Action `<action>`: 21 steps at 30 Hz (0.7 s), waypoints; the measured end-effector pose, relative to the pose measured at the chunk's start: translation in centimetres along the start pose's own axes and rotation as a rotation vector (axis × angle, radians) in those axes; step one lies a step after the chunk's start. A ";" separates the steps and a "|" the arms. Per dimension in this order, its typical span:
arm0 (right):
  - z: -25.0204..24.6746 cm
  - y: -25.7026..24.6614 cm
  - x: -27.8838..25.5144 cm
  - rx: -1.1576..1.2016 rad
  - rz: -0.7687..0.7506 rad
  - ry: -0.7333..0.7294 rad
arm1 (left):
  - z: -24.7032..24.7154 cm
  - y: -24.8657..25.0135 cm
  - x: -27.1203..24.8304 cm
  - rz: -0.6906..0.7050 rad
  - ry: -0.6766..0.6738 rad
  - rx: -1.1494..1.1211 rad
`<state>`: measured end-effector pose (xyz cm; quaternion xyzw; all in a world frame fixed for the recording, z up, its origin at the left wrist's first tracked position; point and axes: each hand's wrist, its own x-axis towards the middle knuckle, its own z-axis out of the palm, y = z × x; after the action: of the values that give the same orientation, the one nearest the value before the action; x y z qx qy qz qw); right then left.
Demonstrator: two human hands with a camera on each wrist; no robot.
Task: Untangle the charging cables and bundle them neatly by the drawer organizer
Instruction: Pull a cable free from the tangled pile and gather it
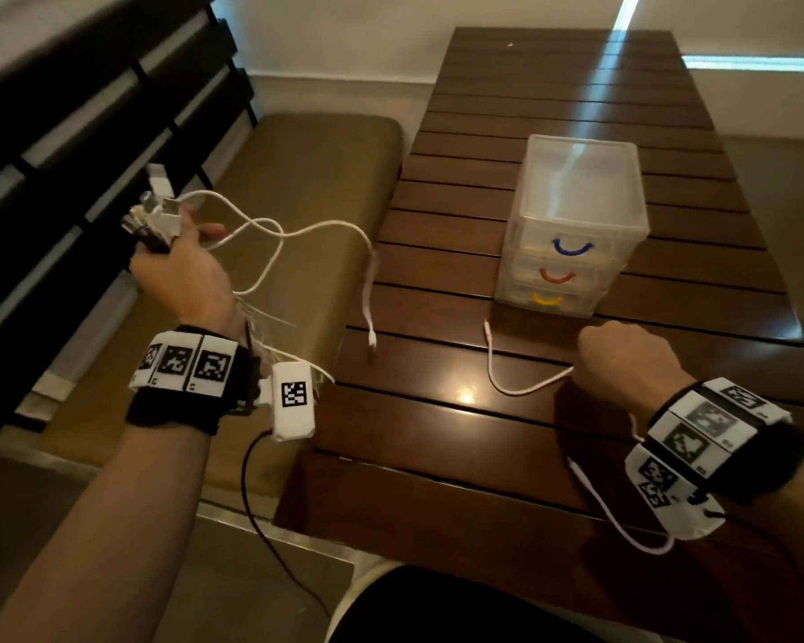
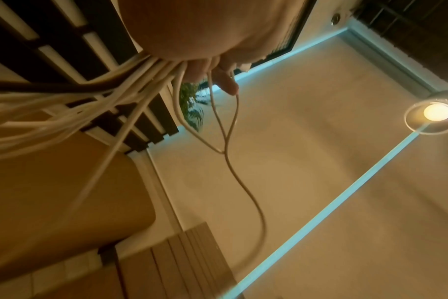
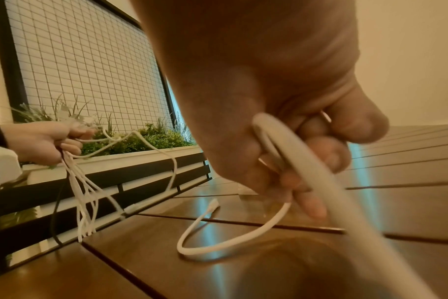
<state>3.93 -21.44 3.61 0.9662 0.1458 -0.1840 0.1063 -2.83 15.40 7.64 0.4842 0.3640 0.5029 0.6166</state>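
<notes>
My left hand (image 1: 177, 266) is raised over the bench and grips a bunch of white cables (image 2: 64, 113) with their plug ends (image 1: 154, 215) sticking up; one dark cable runs among them. A loose white cable (image 1: 326, 229) loops from that hand down onto the table, its plug (image 1: 371, 338) lying on the slats. My right hand (image 1: 623, 359) is curled round a separate white cable (image 3: 294, 153) just in front of the clear drawer organizer (image 1: 576, 215); this cable (image 1: 521, 387) curves over the table to a plug (image 1: 487, 328) near the organizer's base.
The dark slatted wooden table (image 1: 576, 109) carries the organizer, which has blue, red and yellow handles. A cushioned bench (image 1: 298, 178) lies to the left, with a black slatted backrest (image 1: 89, 109) and a planter (image 3: 141, 139) behind it. A white cable end (image 1: 599, 498) hangs under my right wrist.
</notes>
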 end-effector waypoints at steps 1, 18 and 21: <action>0.0 0.0 0.1 0.003 0.009 -0.010 | -0.3 0.2 0.6 0.012 0.014 0.009; 0.1 -0.6 -0.1 0.024 -0.006 -0.010 | -2.3 -1.9 -0.3 -0.035 -0.555 0.941; 0.0 -0.4 -0.3 0.010 -0.010 -0.014 | -1.6 -0.6 -1.3 0.034 -0.649 1.013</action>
<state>3.52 -21.10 3.62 0.9647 0.1490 -0.1918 0.1015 -4.47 14.48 6.59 0.8521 0.3439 0.1033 0.3807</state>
